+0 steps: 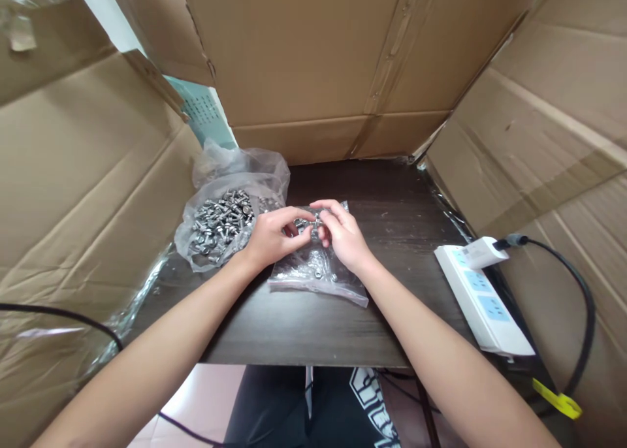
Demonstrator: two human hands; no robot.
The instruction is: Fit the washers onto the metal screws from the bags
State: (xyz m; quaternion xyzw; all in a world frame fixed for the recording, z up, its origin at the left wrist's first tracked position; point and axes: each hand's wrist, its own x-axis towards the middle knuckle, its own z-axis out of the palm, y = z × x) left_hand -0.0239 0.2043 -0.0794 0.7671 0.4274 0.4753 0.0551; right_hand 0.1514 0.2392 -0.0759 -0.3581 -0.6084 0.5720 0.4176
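Observation:
My left hand [274,238] and my right hand [344,236] meet over a clear plastic zip bag [304,279] lying on the table. Between their fingertips is a small metal bolt [316,221], pinched from both sides; fine detail is too small to make out. Several metal pieces show in the bag under the fingers, and a metal nut [318,273] lies nearer its pinkish zip edge. Left of my left hand, an open clear plastic bag [184,239] holds a heap of silvery bolts [220,223].
Cardboard walls [313,56] enclose the dark wooden table [392,193] at the back and sides. On the right lies a white power strip [482,304] with a plugged-in adapter [484,252] and a black cable [582,291]. A yellow tag [558,399] hangs there.

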